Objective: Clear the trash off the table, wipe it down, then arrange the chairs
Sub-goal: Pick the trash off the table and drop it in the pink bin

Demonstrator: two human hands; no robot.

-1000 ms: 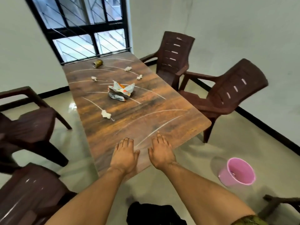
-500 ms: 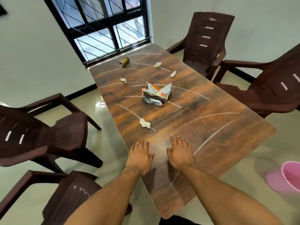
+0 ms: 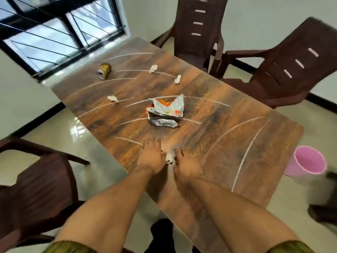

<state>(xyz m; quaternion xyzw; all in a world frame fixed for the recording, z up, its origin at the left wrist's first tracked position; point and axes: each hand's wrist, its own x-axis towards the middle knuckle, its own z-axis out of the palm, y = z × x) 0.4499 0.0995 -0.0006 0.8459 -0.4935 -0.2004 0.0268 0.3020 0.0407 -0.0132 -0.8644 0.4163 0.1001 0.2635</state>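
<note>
The long wood-grain table (image 3: 228, 99) runs away toward the window, streaked with pale curved marks (image 3: 242, 157) that the wipe-down will have to deal with. Brown plastic chairs stand askew around it: one at the far side (image 3: 198, 24), one angled off to the right (image 3: 284, 70), one on the left (image 3: 40, 189). They are probably left out so the person can reach in. A pink bucket (image 3: 306, 163) sits on the floor just beside the table's right edge, likely the bin for the trash.

The left hand (image 3: 150, 156) and right hand (image 3: 186, 163) lie close together, palms down, near the table's middle. The left's fingers reach forward flat; blur hides whether the right's are curling. Past them sits a crumpled snack wrapper (image 3: 165, 112), with a dented can (image 3: 104, 70) near the far edge. Three paper wads lie scattered beyond (image 3: 153, 68) (image 3: 177, 79) (image 3: 113, 98). The nearest wad (image 3: 169, 158) sits in the gap between the hands, seemingly the first pick; whether any finger pinches it cannot be told.
</note>
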